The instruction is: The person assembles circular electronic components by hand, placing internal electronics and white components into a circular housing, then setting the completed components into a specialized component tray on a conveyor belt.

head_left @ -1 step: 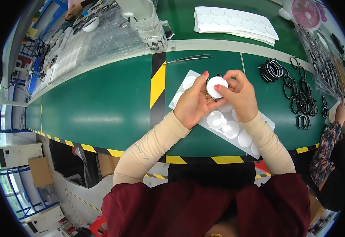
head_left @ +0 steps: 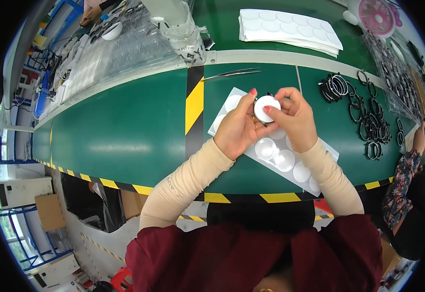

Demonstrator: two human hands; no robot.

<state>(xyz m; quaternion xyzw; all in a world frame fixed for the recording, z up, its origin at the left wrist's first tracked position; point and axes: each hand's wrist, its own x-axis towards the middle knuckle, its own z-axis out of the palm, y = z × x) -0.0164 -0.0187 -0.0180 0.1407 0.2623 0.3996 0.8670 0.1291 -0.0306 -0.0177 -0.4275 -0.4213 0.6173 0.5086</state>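
Between my hands is a small black ring-shaped part (head_left: 269, 94) with a round white disc (head_left: 264, 116) covering its face. My left hand (head_left: 236, 130) holds this part from the left, thumb at its upper edge and fingers underneath. The thumb of my right hand (head_left: 298, 121) lies on the disc, while its bent fingers grip the right rim. Below both hands, a pale backing sheet (head_left: 289, 175) with rows of round white stickers lies slanted on the green table. My hands partly cover that sheet.
Tweezers (head_left: 232, 74) lie beyond my hands. Black rings (head_left: 327, 89) are stacked to the right, with several loose ones nearby. A pile of sticker sheets (head_left: 290, 30) sits past the pale rail (head_left: 251, 56). At far right, another person's patterned sleeve (head_left: 401, 185) reaches toward the table.
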